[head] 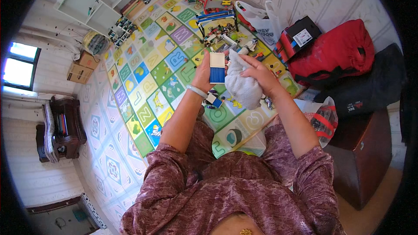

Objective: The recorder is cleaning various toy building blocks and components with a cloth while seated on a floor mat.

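My left hand (pixel 203 73), with a pale bangle at the wrist, grips a rectangular plastic toy piece (pixel 217 68). One half of the piece is cream and the other is ribbed blue. Close beside it, my right hand (pixel 261 71) holds a crumpled whitish cloth (pixel 243 85) that hangs down from the fingers. Below the hands, a small white and blue toy part (pixel 214 100) lies on the alphabet play mat (pixel 153 81), near some dark toy wheels. Loose building bricks (pixel 220 36) are heaped on the mat beyond my hands.
Along the right wall are a white plastic bag (pixel 261 23), a shoe box (pixel 298 37), a red bag (pixel 333 54) and a brown wooden box (pixel 359 156). A blue toy frame (pixel 215 16) stands behind the bricks. White shelves (pixel 94 0) and cardboard boxes (pixel 81 68) are farther left.
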